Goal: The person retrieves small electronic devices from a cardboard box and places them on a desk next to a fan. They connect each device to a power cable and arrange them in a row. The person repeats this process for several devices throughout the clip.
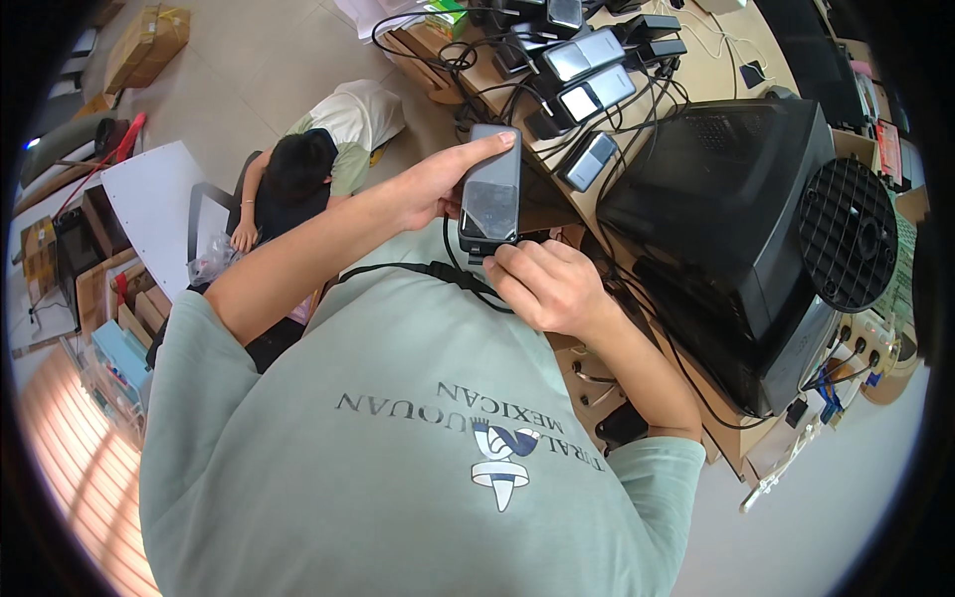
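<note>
In front of my chest, a grey power bank (490, 184) with a glossy dark panel is gripped in my left hand (438, 184), thumb lying along its top edge. At the end nearest me, the curled fingers of my right hand (552, 284) pinch a small black plug (481, 256) against the bank. Whether the plug is seated in a port is hidden by the fingers. A black cable (450, 244) hangs below the bank and loops toward my right hand. On the desk beyond lies another grey power bank (589, 160).
Several more power banks (595, 95) with tangled black cables crowd the desk (766, 30). A large black monitor (716, 199) with a round ribbed base (849, 235) stands right. Another person (318, 149) sits bent over at left. A cardboard box (147, 46) is on the floor.
</note>
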A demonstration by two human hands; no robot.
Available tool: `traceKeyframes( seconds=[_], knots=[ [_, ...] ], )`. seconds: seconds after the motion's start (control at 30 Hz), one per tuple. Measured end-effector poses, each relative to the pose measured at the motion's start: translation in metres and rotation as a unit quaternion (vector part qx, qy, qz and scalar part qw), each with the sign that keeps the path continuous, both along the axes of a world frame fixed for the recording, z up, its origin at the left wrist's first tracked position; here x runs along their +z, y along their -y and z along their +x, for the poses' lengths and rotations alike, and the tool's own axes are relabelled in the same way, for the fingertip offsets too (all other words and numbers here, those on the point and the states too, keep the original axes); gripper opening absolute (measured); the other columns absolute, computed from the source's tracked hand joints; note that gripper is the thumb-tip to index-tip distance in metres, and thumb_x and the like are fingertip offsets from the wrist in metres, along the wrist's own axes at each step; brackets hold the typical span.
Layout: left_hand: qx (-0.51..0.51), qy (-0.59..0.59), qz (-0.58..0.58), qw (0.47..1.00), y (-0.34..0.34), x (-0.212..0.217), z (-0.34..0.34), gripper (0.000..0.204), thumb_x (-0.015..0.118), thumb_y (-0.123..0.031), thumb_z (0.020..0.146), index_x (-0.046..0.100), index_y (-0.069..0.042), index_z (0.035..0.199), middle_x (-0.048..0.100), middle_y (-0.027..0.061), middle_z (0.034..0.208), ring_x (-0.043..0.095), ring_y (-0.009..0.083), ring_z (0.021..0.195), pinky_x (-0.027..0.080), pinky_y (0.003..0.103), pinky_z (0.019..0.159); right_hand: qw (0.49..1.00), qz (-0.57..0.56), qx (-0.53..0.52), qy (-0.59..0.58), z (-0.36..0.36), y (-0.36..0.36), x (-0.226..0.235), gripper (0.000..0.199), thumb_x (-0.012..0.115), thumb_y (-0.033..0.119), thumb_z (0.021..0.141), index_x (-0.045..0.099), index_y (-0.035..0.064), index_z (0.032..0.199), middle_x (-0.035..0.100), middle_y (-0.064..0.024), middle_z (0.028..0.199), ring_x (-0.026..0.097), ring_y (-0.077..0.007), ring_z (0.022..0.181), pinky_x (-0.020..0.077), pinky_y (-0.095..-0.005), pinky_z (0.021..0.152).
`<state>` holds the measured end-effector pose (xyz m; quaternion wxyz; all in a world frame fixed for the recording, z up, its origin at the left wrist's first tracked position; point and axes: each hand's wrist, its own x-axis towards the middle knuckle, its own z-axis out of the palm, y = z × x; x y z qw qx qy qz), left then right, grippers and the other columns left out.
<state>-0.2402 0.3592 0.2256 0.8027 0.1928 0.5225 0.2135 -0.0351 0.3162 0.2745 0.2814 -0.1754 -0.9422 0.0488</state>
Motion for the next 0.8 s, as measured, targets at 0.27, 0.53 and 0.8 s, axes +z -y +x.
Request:
traceKeyframes(
  seconds=[0.27, 0.53, 0.8],
  knots=[
    [0.034, 0.002, 0.061, 0.998, -0.028, -0.001, -0.045, 0.056, 0.059, -0.069, 0.09, 0.065, -0.014, 0.091, 0.06, -0.002, 0.077, 0.055, 0.0101, 0.063, 0.037, 0.025, 0.053, 0.994, -0.031, -0.09, -0.044, -0.056, -0.018, -0.014, 0.018, 0.08, 0.009, 0.072, 0.063, 0.0096, 0.079, 0.061, -0.0044, 0.09, 0.06, -0.0213, 0.08, 0.0457, -0.0358, 0.066],
    [0.02, 0.029, -0.03, 0.999, -0.037, -0.021, -0.043, 0.055, 0.065, -0.065, 0.089, 0.066, -0.014, 0.108, 0.068, -0.0006, 0.093, 0.066, 0.0108, 0.083, 0.053, 0.027, 0.074, 0.917, -0.323, -0.218, -0.081, -0.054, -0.016, 0.002, 0.034, 0.089, 0.01, 0.068, 0.064, 0.006, 0.091, 0.059, -0.0162, 0.122, 0.062, -0.0344, 0.101, 0.052, -0.0395, 0.085],
    [-0.006, 0.037, -0.039, 0.999, -0.047, -0.032, 0.006, 0.055, 0.065, -0.064, 0.09, 0.065, -0.013, 0.11, 0.068, 0.0014, 0.095, 0.067, 0.0121, 0.084, 0.054, 0.028, 0.074, 0.908, -0.347, -0.227, -0.058, -0.014, -0.024, -0.005, 0.059, 0.083, 0.011, 0.071, 0.063, 0.0071, 0.127, 0.058, -0.0123, 0.142, 0.053, -0.0372, 0.13, 0.0439, -0.0468, 0.107]
  ],
)
